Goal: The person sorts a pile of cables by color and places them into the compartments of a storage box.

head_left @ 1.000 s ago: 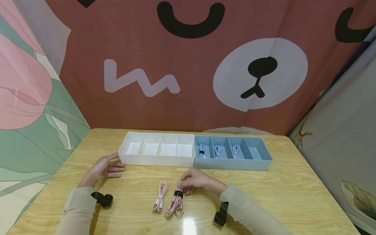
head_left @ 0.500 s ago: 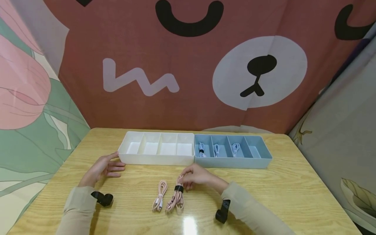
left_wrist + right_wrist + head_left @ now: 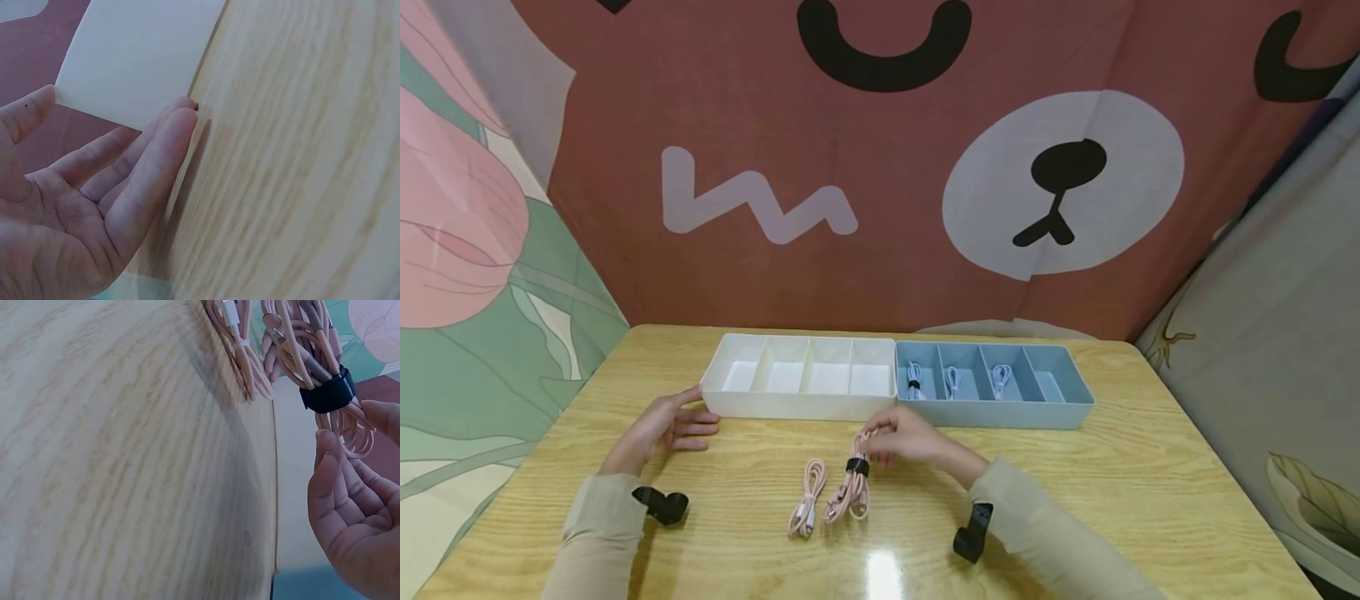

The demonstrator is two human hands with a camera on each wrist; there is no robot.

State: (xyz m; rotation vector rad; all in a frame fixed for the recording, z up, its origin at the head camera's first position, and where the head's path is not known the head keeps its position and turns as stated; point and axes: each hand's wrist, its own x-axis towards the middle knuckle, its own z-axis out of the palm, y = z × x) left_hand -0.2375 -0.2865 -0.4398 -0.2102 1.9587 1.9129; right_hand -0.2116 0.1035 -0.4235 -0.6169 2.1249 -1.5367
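Note:
My right hand (image 3: 906, 435) pinches the looped upper end of a pink charging cable bundle (image 3: 850, 493), bound by a black strap (image 3: 329, 392). The bundle hangs slanting in front of the boxes. Just left of it, a second pink cable (image 3: 808, 500), coiled and with a white connector, lies on the table. My left hand (image 3: 668, 429) is at the left end of a white four-section box (image 3: 797, 407). In the left wrist view, the thumb touches the corner of that box and the loosely straight fingers reach its lower edge.
A blue divided box (image 3: 1000, 414) stands end to end with the white one; a light cable (image 3: 914, 379) with a black strap and two more coiled cables occupy three of its sections. The wooden table (image 3: 730, 533) meets a patterned curtain (image 3: 737, 283) behind.
My right hand has moved up and away toward the boxes, drawing the strapped pink cable bundle with it. My left hand keeps its place at the white box.

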